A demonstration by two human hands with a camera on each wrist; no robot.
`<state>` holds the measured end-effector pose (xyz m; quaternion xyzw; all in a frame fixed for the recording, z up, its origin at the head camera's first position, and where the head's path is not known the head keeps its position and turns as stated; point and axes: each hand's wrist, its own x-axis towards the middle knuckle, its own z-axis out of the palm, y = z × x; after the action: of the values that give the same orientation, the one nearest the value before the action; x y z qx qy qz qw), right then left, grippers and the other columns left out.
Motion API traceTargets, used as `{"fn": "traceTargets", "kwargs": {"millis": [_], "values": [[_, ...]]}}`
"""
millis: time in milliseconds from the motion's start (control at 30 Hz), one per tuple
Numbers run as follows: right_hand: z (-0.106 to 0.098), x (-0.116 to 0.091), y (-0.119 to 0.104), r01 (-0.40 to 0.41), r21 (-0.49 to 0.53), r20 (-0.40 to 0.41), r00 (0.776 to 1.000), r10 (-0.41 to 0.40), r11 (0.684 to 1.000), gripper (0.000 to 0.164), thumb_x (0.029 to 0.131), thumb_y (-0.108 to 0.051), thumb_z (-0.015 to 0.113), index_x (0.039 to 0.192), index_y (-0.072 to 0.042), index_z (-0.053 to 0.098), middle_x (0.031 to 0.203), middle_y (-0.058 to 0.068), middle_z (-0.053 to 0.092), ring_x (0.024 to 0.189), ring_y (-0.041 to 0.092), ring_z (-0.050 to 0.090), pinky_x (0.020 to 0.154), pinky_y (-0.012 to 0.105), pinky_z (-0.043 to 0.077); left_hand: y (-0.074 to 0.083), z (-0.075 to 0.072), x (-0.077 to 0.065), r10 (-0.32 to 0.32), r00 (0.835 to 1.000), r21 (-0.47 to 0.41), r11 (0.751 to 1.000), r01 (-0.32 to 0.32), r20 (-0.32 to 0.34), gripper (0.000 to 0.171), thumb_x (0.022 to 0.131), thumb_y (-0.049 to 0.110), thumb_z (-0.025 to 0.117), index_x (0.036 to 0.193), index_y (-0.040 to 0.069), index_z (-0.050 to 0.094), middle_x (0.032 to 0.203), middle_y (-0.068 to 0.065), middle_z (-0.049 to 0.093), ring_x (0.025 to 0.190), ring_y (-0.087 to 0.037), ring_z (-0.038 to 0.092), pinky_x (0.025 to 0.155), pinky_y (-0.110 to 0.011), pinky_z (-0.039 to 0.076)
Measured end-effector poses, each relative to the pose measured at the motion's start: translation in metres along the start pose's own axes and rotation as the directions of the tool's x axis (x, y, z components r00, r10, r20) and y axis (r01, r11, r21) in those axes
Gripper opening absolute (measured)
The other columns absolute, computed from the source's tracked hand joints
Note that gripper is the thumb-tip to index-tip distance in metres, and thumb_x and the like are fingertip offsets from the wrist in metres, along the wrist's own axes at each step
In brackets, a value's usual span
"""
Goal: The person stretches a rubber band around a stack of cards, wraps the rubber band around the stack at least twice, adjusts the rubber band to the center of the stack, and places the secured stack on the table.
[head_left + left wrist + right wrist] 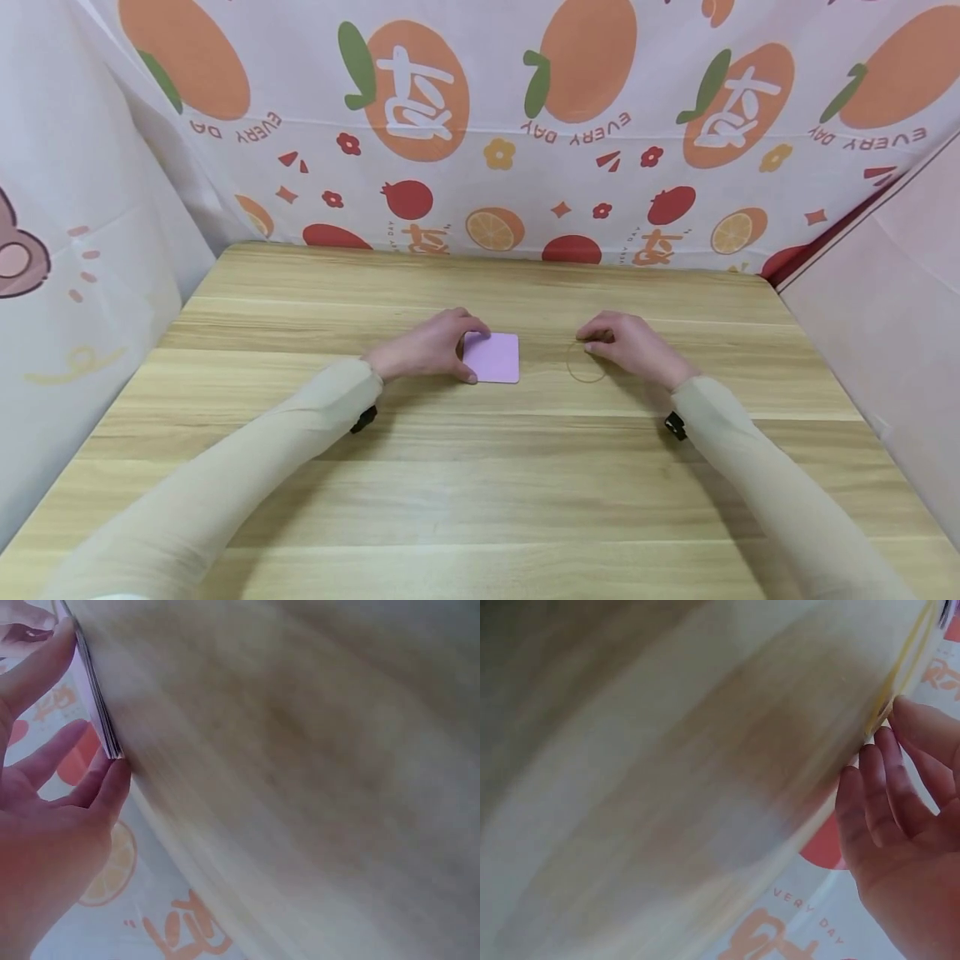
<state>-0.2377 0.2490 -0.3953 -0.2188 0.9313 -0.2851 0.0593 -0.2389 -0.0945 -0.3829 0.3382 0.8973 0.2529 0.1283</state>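
A square lilac-topped stack of thin cards (pixel 492 358) lies on the wooden table near its middle. My left hand (pixel 431 344) grips it at its left side, thumb at the near edge and fingers at the far edge. The left wrist view shows several layers along the side of the stack. To the right, my right hand (pixel 630 342) pinches a thin yellowish rubber band (pixel 587 382) between thumb and fingertips. The band forms a loose loop close over the table, apart from the stack. In the right wrist view, the band (pixel 902 660) stretches away from the fingertips as two strands.
The wooden table (pixel 465 475) ends at the back against a white curtain (pixel 502 179) printed with fruit. More white cloth (pixel 82 167) hangs at the left, and a pale panel (pixel 892 333) stands along the right edge. Dark wrist cameras sit under both sleeves.
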Motion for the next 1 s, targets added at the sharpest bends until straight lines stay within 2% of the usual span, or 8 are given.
{"fn": "traceTargets", "kwargs": {"millis": [233, 467, 600, 767, 1000], "values": [[0.0021, 0.0039, 0.0008, -0.047, 0.021, -0.009, 0.999, 0.047, 0.999, 0.007, 0.089, -0.010, 0.073, 0.095, -0.014, 0.074, 0.097, -0.002, 0.066, 0.090, 0.016, 0.060, 0.084, 0.036, 0.049, -0.0011, 0.0016, 0.0010, -0.014, 1.000, -0.055, 0.998, 0.014, 0.007, 0.062, 0.071, 0.017, 0.090, 0.125, 0.013, 0.060, 0.114, -0.009, 0.047, 0.101, -0.026, 0.047, 0.087, -0.036, 0.044], [0.0021, 0.0043, -0.0019, -0.036, -0.016, 0.027, 0.999, 0.037, 0.999, 0.005, 0.092, -0.012, 0.071, 0.094, -0.008, 0.071, 0.094, 0.000, 0.063, 0.087, 0.017, 0.056, 0.080, 0.034, 0.048, 0.0015, 0.0013, -0.0004, -0.007, 1.000, -0.121, 0.993, 0.006, -0.009, 0.060, 0.070, 0.010, 0.090, 0.122, 0.013, 0.061, 0.117, -0.012, 0.042, 0.103, -0.028, 0.048, 0.090, -0.038, 0.044], [0.0019, 0.0032, -0.0027, -0.026, -0.010, 0.031, 0.999, 0.026, 1.000, 0.003, 0.092, -0.011, 0.071, 0.093, -0.008, 0.070, 0.093, 0.001, 0.062, 0.086, 0.018, 0.056, 0.079, 0.035, 0.047, 0.0018, 0.0010, -0.0015, -0.016, 1.000, -0.158, 0.987, 0.015, -0.004, 0.056, 0.074, 0.004, 0.085, 0.124, 0.012, 0.060, 0.119, -0.012, 0.042, 0.100, -0.027, 0.048, 0.086, -0.036, 0.044], [0.0007, 0.0021, -0.0034, -0.018, 0.009, 0.028, 0.999, 0.018, 1.000, 0.002, 0.092, -0.010, 0.070, 0.093, -0.009, 0.069, 0.093, 0.001, 0.063, 0.087, 0.017, 0.057, 0.081, 0.036, 0.048, -0.0011, 0.0015, -0.0006, -0.024, 1.000, -0.171, 0.985, 0.024, 0.003, 0.049, 0.080, -0.002, 0.076, 0.125, 0.010, 0.058, 0.116, -0.013, 0.045, 0.093, -0.025, 0.049, 0.079, -0.033, 0.043], [-0.0025, 0.0007, -0.0058, -0.030, 0.046, 0.037, 0.999, 0.028, 0.998, 0.003, 0.095, -0.011, 0.067, 0.095, -0.011, 0.070, 0.093, -0.001, 0.067, 0.089, 0.017, 0.059, 0.084, 0.038, 0.049, 0.0002, -0.0017, -0.0010, -0.027, 0.999, -0.183, 0.983, 0.031, 0.021, 0.046, 0.081, -0.006, 0.073, 0.123, 0.006, 0.059, 0.115, -0.013, 0.055, 0.089, -0.024, 0.050, 0.078, -0.033, 0.043]]}}
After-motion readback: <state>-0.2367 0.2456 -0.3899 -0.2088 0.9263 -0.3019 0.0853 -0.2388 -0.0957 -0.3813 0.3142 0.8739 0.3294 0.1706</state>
